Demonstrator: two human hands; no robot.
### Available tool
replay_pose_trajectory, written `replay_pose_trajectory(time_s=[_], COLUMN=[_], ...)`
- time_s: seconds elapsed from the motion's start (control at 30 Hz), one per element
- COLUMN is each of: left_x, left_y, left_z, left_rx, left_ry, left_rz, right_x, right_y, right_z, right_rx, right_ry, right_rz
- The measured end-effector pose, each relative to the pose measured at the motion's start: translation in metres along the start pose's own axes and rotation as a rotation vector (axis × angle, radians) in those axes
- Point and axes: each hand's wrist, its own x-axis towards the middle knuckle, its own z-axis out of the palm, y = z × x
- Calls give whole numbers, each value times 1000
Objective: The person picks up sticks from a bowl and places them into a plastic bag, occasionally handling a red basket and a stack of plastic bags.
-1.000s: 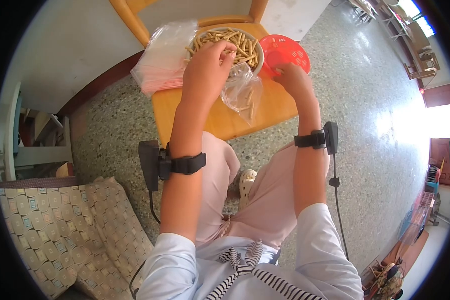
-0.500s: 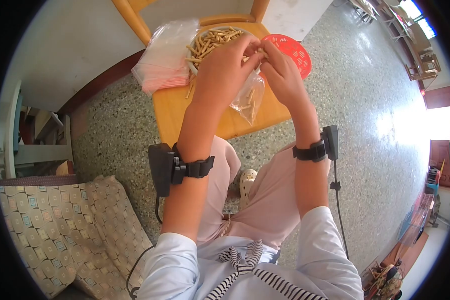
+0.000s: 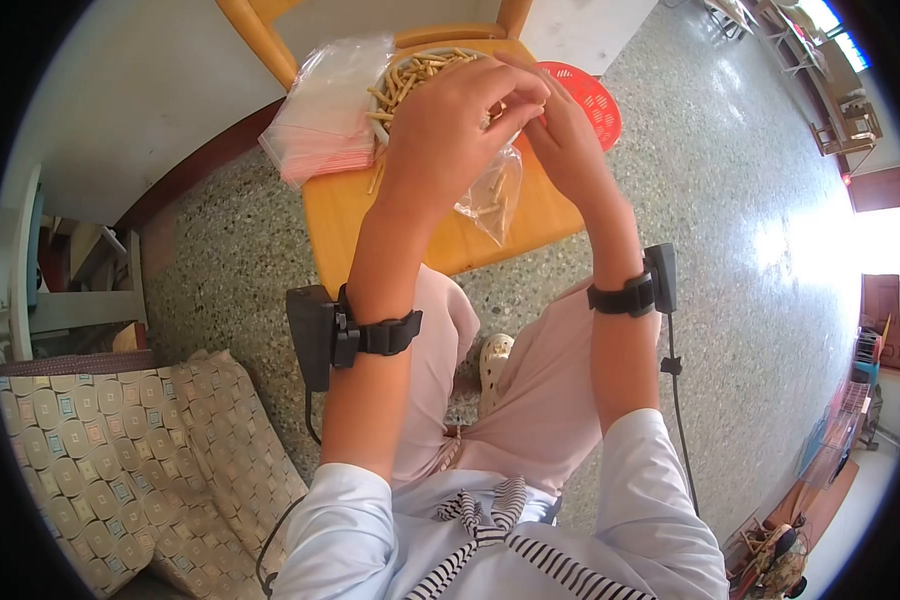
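A speckled stone floor (image 3: 740, 210) spread across the right and centre of the frame, and a patterned cloth (image 3: 190, 440) covered the lower left. At upper centre, a wooden chair (image 3: 370, 240) carried the materials on its seat. A pale bowl (image 3: 381, 135) filled with short tan sticks (image 3: 422, 74) stood there, partly covered by the left hand (image 3: 445, 120). A stack of clear bags (image 3: 322, 115) with pinkish lower edges lay to the left of the bowl, and a red perforated basket (image 3: 598, 102) lay to its right, partly behind the right hand (image 3: 568, 145).

The two hands met at the bowl's right side. The left thumb and forefinger were drawn close at their tips; the right fingers were bent and partly hidden behind them. Whether either set was clamped on anything could not be told. Directly below the hands, a clear bag (image 3: 494, 200) hung over the seat with a few sticks inside, its upper end hidden.
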Motion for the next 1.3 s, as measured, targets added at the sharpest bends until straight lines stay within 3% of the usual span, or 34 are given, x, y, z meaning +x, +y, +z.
replay_pose_trajectory(time_s=[0.03,0.1,0.23,0.43,0.5,0.6,0.7,0.77,1.0,1.07,1.2,1.27,1.3], left_x=[0,0,2,1,0,-1,-2,-2,-4,0,3,3,3], left_y=[0,1,8,4,1,-1,0,-1,-2,0,-3,-2,-2], left_z=[1,0,-5,-6,-6,-7,-6,-5,-6,-9,-16,-15,-15], left_rx=[-20,-40,-7,47,57,87,112,137,152,70,-124,-460,-461], left_ry=[0,-1,7,32,44,7,-63,-73,-82,-111,-38,88,89], left_rz=[23,47,-18,-184,-237,-291,-307,-211,-191,-353,-359,-424,-424], right_x=[-1,-5,-5,1,2,3,2,4,6,6,2,0,0], right_y=[-3,-10,-10,-16,-16,-18,-33,-39,-38,-32,-21,-15,-15], right_z=[-4,-13,-19,-25,-25,-33,-31,-26,-19,-19,-27,-29,-27], right_rx=[0,-140,-38,-28,197,183,19,53,19,64,164,170,192], right_ry=[0,-135,-119,20,181,229,226,199,121,169,227,182,137], right_rz=[0,184,273,244,191,176,46,18,-115,-34,136,159,218])
